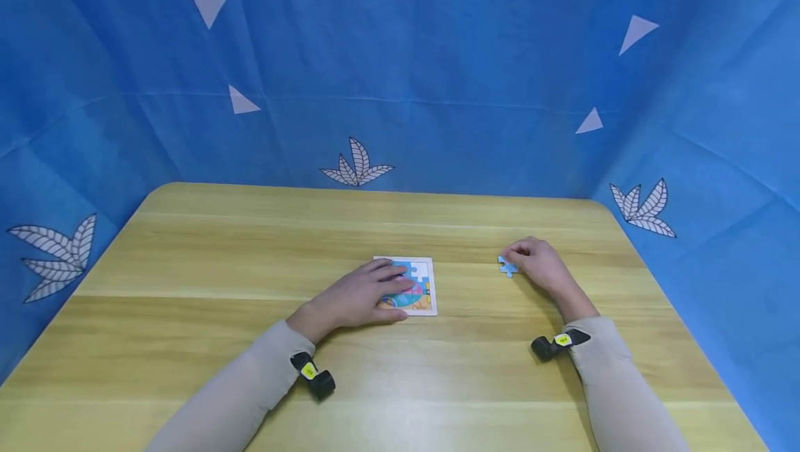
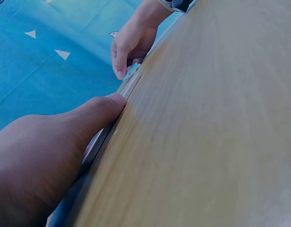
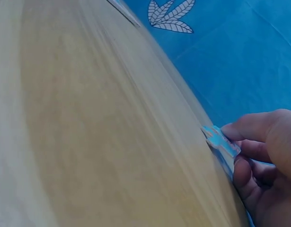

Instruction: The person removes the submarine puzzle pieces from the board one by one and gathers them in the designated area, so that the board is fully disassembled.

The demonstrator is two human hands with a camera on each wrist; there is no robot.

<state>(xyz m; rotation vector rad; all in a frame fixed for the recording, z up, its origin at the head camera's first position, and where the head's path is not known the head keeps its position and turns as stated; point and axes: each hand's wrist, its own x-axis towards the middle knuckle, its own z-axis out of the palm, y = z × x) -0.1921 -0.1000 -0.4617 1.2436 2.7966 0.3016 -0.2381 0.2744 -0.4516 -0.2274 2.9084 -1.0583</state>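
Note:
A small square jigsaw puzzle (image 1: pixel 425 305) in a white frame lies on the table, showing a colourful picture on blue. One white gap shows at its upper right corner. My left hand (image 1: pixel 369 294) rests over the puzzle's left part with fingers spread and straight, hiding that side. To the right, my right hand (image 1: pixel 539 262) pinches a blue jigsaw piece (image 1: pixel 507 268) between thumb and fingers. In the right wrist view the piece (image 3: pixel 222 142) is tilted, one edge close over the tabletop. The left thumb (image 2: pixel 105 108) lies along the puzzle's near edge in the left wrist view.
The wooden table (image 1: pixel 250 369) has rounded far corners. A blue curtain (image 1: pixel 412 56) with white triangles and leaf prints hangs behind it and along both sides. Each wrist wears a black camera on a strap, the left camera (image 1: pixel 321 384) and the right camera (image 1: pixel 545 348).

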